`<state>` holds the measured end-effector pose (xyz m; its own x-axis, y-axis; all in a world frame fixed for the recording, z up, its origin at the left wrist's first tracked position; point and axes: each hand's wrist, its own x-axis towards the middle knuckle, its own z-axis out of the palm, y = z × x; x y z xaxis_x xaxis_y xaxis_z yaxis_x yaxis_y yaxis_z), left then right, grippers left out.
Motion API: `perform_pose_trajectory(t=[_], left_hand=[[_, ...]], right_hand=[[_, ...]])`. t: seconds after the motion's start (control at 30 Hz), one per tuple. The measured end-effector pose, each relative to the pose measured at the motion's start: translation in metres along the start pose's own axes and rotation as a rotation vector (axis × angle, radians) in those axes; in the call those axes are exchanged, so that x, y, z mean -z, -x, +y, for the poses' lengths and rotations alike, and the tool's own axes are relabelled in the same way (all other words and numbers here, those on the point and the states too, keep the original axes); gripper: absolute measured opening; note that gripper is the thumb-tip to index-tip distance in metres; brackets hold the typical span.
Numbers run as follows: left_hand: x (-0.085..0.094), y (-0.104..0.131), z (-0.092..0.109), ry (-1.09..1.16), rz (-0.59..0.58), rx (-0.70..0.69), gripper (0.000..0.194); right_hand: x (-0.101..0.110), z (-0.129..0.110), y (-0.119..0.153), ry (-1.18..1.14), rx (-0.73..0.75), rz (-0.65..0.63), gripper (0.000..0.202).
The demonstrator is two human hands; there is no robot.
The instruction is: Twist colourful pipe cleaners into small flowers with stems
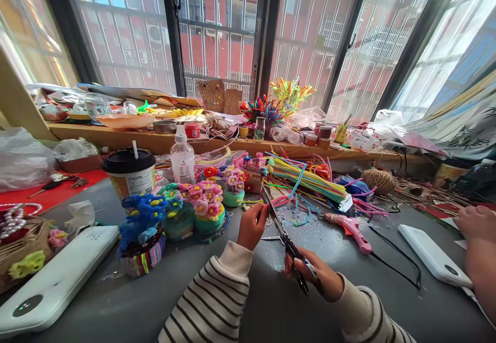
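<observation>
Several flower-topped pots [208, 226], a pink glue gun [353, 231] and bundled pipe cleaners [310, 180] crowd the table [271, 312], where a lidded cup [134, 182] holds a straw [135, 149]. The right hand [320, 275] grips scissors [284, 235], blades slanting up beside the closed left hand [251, 228]; whatever that pinches is hidden, and another person's hand [476, 224] is partly cut off at right.

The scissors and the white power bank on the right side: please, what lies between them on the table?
In the head view, the pink glue gun and its black cord lie between the scissors and the white power bank.
</observation>
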<state>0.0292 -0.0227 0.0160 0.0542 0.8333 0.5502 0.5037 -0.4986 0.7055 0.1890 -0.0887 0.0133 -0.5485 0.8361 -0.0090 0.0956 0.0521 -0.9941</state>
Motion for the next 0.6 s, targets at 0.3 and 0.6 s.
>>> perform_pose_trajectory(t=[0.3, 0.6], left_hand=[[-0.001, 0.001, 0.0, -0.014, 0.001, 0.001, 0.028], [0.001, -0.001, -0.001, 0.03, 0.011, 0.041, 0.027]], right_hand=[[-0.001, 0.005, -0.005, 0.023, 0.018, 0.051, 0.04], [-0.001, 0.013, -0.007, 0.006, 0.019, 0.051, 0.036]])
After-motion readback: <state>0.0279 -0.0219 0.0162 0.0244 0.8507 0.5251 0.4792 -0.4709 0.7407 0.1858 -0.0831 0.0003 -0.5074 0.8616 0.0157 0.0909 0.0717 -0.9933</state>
